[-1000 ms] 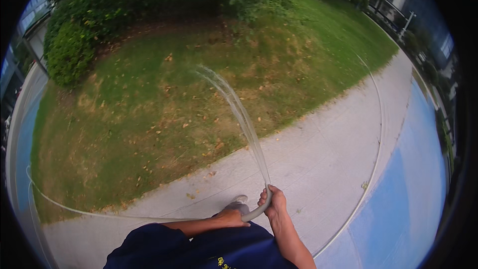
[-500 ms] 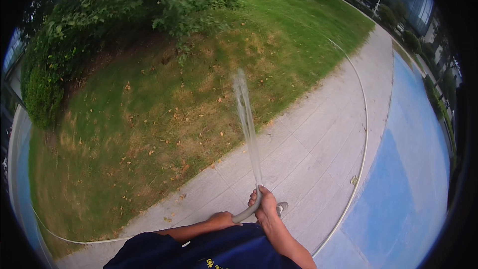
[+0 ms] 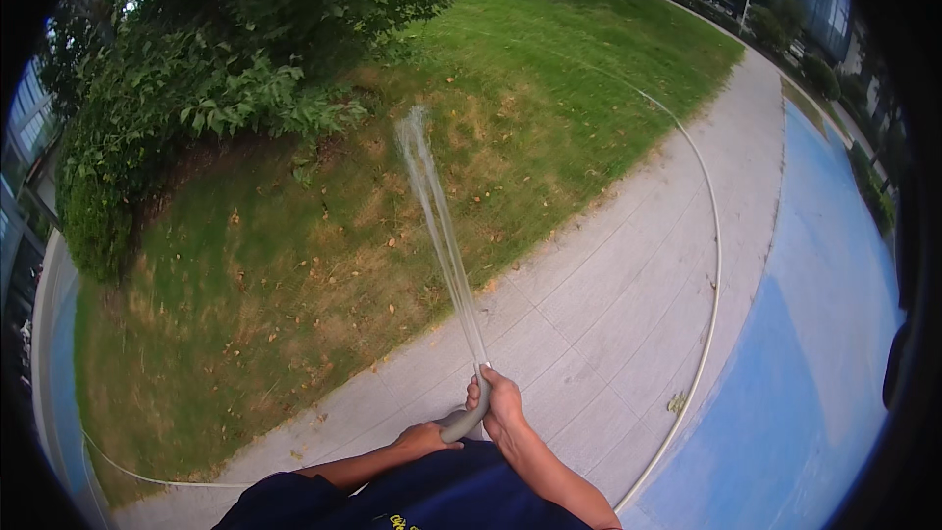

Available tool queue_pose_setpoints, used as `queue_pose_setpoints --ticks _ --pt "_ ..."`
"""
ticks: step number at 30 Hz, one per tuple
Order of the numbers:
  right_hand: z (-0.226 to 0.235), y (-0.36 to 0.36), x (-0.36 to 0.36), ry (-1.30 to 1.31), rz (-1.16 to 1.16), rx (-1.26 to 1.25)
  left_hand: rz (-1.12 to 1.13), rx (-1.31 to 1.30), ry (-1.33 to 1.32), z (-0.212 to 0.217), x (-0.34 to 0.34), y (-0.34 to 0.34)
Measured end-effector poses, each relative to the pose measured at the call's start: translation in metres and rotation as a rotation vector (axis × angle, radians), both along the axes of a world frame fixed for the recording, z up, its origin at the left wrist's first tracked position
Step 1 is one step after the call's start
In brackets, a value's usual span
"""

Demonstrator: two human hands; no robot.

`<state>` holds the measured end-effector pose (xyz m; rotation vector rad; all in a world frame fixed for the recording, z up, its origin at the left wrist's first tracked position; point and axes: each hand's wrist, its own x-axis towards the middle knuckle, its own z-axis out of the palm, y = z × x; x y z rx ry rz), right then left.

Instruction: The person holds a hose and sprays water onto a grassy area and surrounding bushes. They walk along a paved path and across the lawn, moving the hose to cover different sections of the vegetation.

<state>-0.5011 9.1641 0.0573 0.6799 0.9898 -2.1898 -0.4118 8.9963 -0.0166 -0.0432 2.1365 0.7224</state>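
Observation:
A grey garden hose (image 3: 468,422) curves upward between my two hands. My right hand (image 3: 501,398) is wrapped round it close to its mouth, with the thumb up at the outlet. Lower down and to the left, my left hand (image 3: 424,440) grips the bent part of the hose near my waist. From the mouth a split stream of water (image 3: 446,245) shoots forward and slightly left over the grass. Its far end breaks into spray above a dry, brownish patch of the lawn (image 3: 324,285).
Leafy bushes (image 3: 226,69) stand at the far left of the lawn. A pale paved path (image 3: 579,314) runs diagonally past me, bordered on the right by blue ground (image 3: 775,402). A long stretch of hose (image 3: 717,245) arcs over the path onto the grass. Fallen leaves lie scattered.
The water stream has swung to the left, toward the bushes. Both hands, still holding the hose, appear a little further left in view.

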Motion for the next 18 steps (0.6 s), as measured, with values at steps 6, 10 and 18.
queue_pose_setpoints --ticks 6,10,18 --pt "-0.021 0.099 -0.089 -0.001 -0.123 0.016 -0.109 0.013 -0.028 -0.007 -0.112 0.097" --pt "-0.034 0.174 -0.172 0.007 -0.184 0.11 -0.173 0.095 -0.036 -0.022 -0.206 0.172" --pt "-0.012 0.282 -0.344 -0.038 -0.182 0.171 -0.282 0.176 -0.013 0.0 -0.383 0.285"
